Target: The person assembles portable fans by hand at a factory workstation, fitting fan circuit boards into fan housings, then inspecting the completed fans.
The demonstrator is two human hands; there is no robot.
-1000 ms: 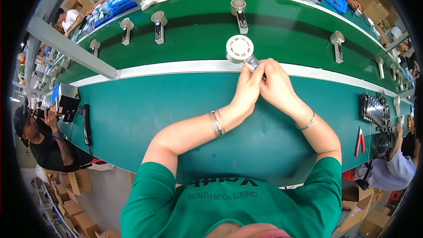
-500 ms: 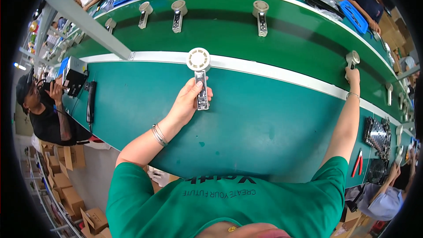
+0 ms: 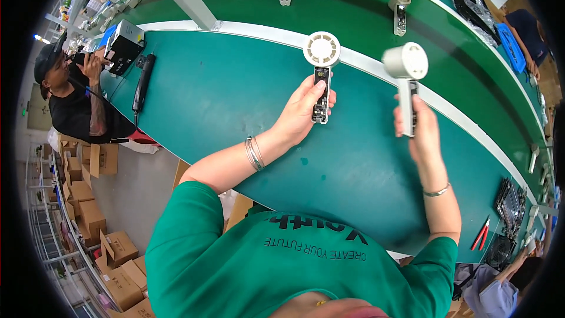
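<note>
White fans upright in both hands, left thumb across one handle.

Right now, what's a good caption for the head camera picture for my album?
Two hands holding two round-headed devices over a green tabletop.

Left grip around a round-headed device, right grip around a second device, red pliers near the bench front edge
</note>
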